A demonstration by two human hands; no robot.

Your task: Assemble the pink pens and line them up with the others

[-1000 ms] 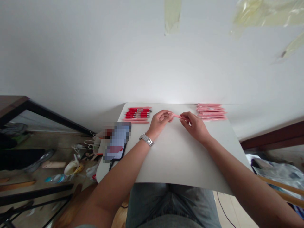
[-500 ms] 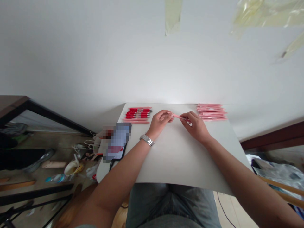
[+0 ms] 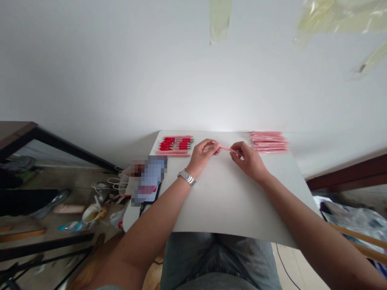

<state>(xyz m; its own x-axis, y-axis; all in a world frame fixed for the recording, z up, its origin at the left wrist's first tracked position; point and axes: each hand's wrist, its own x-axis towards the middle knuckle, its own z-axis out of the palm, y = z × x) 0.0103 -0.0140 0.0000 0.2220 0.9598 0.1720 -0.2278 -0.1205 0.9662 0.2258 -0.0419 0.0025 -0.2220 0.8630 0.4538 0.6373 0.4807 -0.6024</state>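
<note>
Between my two hands a slim pink pen (image 3: 224, 148) lies roughly level, a little above the white table. My left hand (image 3: 204, 153) is closed with its fingertips on the pen's left end. The fingers of my right hand (image 3: 247, 159) pinch its right end, where a small pale tip shows. Left of my hands, several red pens (image 3: 177, 143) with clear and silver parts lie side by side, with pink pens (image 3: 173, 154) along their near side. On the right lies a pile of pink pens (image 3: 269, 143), shiny as if in clear wrap.
The white table (image 3: 223, 201) stands against a white wall (image 3: 169, 72). A phone (image 3: 151, 181), blurred out and with a cable, rests at the table's left edge. A bowl (image 3: 90, 214) and a plastic bottle (image 3: 71, 226) are on the floor at left.
Hardly anything differs. My right-hand fingers have shifted slightly around the pen's right end, and a bit more of the pale tip shows. My left hand keeps its place.
</note>
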